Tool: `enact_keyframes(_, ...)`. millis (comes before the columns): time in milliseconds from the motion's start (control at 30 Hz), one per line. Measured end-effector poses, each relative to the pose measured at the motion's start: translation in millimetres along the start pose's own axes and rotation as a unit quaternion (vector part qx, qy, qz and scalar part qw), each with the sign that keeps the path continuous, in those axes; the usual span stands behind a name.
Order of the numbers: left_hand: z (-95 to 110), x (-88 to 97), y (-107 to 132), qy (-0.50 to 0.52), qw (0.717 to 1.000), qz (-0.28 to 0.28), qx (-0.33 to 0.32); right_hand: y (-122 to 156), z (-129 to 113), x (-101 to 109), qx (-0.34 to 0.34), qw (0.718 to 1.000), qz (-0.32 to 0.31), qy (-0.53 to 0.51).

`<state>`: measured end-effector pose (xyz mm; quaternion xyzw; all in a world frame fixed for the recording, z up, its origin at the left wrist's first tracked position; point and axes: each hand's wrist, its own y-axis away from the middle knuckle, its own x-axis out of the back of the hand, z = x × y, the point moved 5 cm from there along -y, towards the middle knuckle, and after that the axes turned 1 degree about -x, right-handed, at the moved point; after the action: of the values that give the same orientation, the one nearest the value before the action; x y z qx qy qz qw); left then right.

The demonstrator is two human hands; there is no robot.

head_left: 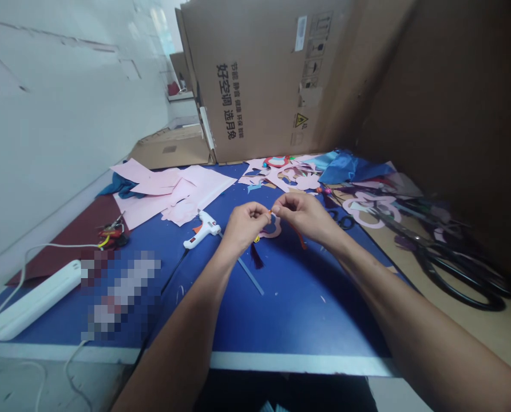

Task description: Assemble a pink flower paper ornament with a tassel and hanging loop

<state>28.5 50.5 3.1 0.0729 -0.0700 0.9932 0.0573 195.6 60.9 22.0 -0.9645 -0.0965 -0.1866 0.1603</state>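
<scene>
Both hands meet over the middle of the blue table [289,309]. My left hand [244,224] is closed in a pinch on a small craft piece, from which a dark purple tassel [256,256] hangs. My right hand [304,214] pinches the same piece from the right, with a thin red cord [298,236] trailing below it. A pink cut-out ring [274,232] lies on the table just under the fingertips. What exactly sits between the fingertips is too small to make out.
A white glue gun [202,229] lies left of my hands, a white power strip [36,297] at the near left. Pink paper sheets [173,191] and cut scraps cover the back. Large black scissors [456,269] lie right. A tall cardboard box [264,74] stands behind.
</scene>
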Motion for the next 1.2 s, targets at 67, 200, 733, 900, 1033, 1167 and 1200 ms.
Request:
enact_keyframes(67,3.6,1.7,-0.1,-0.001,1.0,0.002,-0.012,0.3,-1.7,-1.1,0.007,1.0,-0.014,-0.004)
enact_keyframes(200,5.6,6.9,-0.5,0.02,0.999,0.033,0.006,0.4,-1.4,-3.7,0.001,0.999,-0.032,-0.034)
enact_keyframes(733,9.5,15.6,-3.8,-0.039,0.998,0.036,-0.03,2.5,-1.6,-1.7,-0.001,1.0,-0.017,0.018)
enact_keyframes(900,5.1,11.7,-3.4,-0.009,1.0,0.027,-0.005,2.6,-1.6,-1.5,-0.011,1.0,0.006,0.01)
enact_keyframes(1033,5.8,12.1,-3.0,-0.017,1.0,0.025,-0.007,2.7,-1.6,-3.7,-0.011,1.0,-0.005,0.012)
enact_keyframes(1167,5.9,10.9,-1.7,-0.004,1.0,0.019,0.009,2.7,0.3,-4.2,-0.017,1.0,-0.007,0.005)
enact_keyframes(1200,5.7,10.2,-1.4,0.005,1.0,0.019,0.016,2.6,0.7,-4.2,-0.019,1.0,-0.006,0.001)
